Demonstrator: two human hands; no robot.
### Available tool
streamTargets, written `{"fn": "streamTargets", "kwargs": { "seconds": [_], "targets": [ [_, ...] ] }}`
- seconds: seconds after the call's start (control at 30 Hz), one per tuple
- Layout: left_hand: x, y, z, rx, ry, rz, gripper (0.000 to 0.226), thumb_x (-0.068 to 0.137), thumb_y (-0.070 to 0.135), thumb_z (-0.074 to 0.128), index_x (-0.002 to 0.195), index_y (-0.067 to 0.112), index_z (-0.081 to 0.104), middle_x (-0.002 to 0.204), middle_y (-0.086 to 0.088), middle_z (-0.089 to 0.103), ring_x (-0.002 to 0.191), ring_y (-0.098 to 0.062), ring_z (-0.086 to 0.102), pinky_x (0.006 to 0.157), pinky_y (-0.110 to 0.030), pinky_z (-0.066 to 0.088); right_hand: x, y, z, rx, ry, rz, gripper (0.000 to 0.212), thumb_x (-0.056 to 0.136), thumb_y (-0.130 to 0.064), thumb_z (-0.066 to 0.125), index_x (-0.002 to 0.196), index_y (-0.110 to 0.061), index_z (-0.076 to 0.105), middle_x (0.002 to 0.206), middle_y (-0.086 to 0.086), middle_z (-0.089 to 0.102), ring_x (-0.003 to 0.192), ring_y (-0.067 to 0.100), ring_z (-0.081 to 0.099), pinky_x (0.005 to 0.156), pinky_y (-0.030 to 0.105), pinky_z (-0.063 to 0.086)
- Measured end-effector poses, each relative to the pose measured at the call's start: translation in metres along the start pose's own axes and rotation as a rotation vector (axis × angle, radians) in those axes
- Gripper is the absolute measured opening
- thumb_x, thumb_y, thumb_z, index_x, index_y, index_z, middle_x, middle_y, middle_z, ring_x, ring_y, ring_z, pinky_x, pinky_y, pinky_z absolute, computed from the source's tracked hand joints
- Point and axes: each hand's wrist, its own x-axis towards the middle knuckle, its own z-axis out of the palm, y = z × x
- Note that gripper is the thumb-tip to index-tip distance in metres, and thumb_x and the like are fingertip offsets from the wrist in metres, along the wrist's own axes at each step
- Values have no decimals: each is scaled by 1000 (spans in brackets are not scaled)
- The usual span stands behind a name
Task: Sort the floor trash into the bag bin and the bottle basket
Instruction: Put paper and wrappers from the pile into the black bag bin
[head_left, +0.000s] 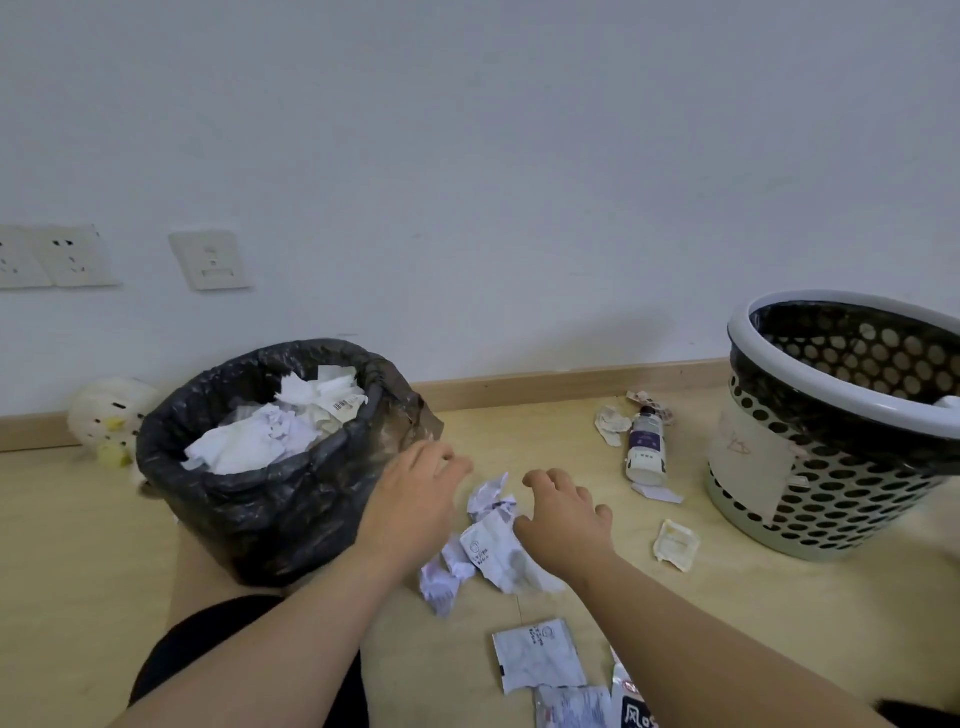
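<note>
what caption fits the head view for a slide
Left hand and right hand reach for crumpled paper between bag-lined bin and perforated basket.

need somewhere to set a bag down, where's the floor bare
Bare floor: between the bag bin and the bottle, back to the baseboard; left of the bin; and from the white tray to the basket. Crowded: crumpled paper between left hand and right hand, packets nearer the camera.

Pale wall (467, 156) with sockets (57, 257) above wooden floor (78, 519).
</note>
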Motion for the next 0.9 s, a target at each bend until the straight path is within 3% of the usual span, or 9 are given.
{"fn": "streamTargets", "kwargs": {
  "seconds": [0.1,0.27,0.37,0.5,0.6,0.67,0.73,0.83,0.9],
  "targets": [
    [-18,28,37,-142,-283,-139,48,85,5,48,130,22,48,134,2,42,124,-20,41,96,-28,37,-13,30,23,-25,-59,69,48,90,-21,43,137,-26,33,145,-2,30,129,24,34,105,41,27],
    [-59,74,80,-276,-709,-179,57,85,21,49,140,26,33,148,-1,25,137,-24,24,107,-33,31,-48,78,68,-80,-152,194,53,90,-26,42,141,-32,30,153,-4,19,142,23,15,114,41,18],
    [-73,88,90,-241,-834,-137,66,83,33,54,143,30,27,156,0,12,142,-24,15,111,-35,25,-67,97,77,-89,-122,200,51,90,-34,40,140,-34,31,156,-7,15,145,21,8,117,41,9],
    [-80,99,99,-189,-805,-164,61,82,46,56,137,36,32,146,6,26,133,-20,25,103,-33,29,-97,124,83,-173,-61,162,66,70,-60,27,130,-40,46,150,-10,33,139,22,32,111,45,25],
    [-82,102,99,-241,-783,-248,44,84,49,55,124,36,43,128,6,37,121,-19,35,94,-28,34,-107,133,87,-200,-106,122,68,73,-63,34,136,-39,34,151,-9,30,141,23,29,110,49,27],
    [-87,103,100,-302,-773,-349,34,86,41,56,117,30,46,116,3,37,114,-18,42,92,-26,40,-103,139,88,-136,-148,118,56,90,-52,39,142,-38,26,156,-9,15,146,20,12,116,42,15],
    [-93,102,100,-437,-769,-480,35,87,27,55,120,27,43,111,1,36,102,-19,50,89,-28,46,-96,142,87,-132,-142,114,48,96,-43,39,142,-37,27,155,-10,14,145,18,9,116,35,13],
    [-96,99,103,-618,-766,-571,66,90,16,49,145,32,17,132,-3,46,110,-21,53,84,-24,43,-91,136,82,-110,-73,128,39,96,-28,39,135,-32,38,146,-9,29,138,18,23,113,35,20],
    [-93,101,101,-755,-725,-693,65,91,15,46,147,31,16,131,2,50,110,-19,54,79,-23,42,-86,128,81,-135,43,121,40,81,-11,48,116,-28,58,129,-6,50,124,22,48,100,41,38]
  ]
}}
